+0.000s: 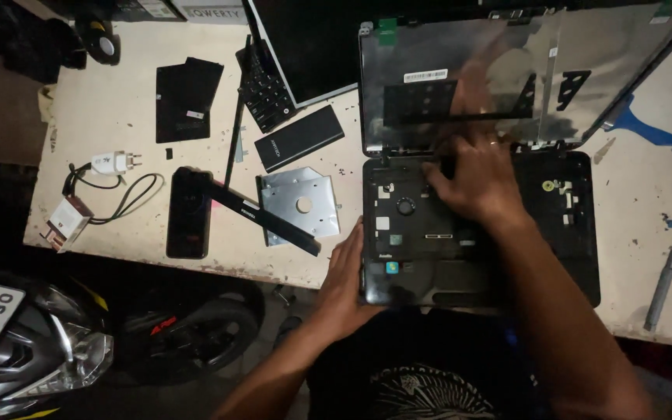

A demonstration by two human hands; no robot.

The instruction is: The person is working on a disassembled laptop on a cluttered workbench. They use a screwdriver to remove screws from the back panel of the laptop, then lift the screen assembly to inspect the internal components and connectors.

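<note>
The laptop base, black and stripped of its keyboard, sits at the near edge of the worktop, at about four o'clock from the worktop's middle, with its lid folded back flat beyond it at twelve o'clock. My left hand grips the base's near left corner, fingers wrapped over the edge and thumb on top, closed on the casing. My right hand rests on the bare top deck close to the hinge line, fingers curled down onto the plastic; whether they pinch anything small I cannot tell, since the back of the hand hides the fingertips.

As I judge it, working well here means keeping the left hand firm so the base does not slide off the edge, and letting the right fingers press or pry gently and evenly near the hinge, because thin plastic and ribbon connectors there look easy to crack.

No real containers are in view. The open base is the nearest to one: its deck shows small sockets and a round part at about nine o'clock from my right hand. Loose parts lie at nine o'clock from the base: a silver drive bracket, a black strip, a phone, a flat black battery pack, a white charger. A screwdriver lies at three o'clock.
</note>
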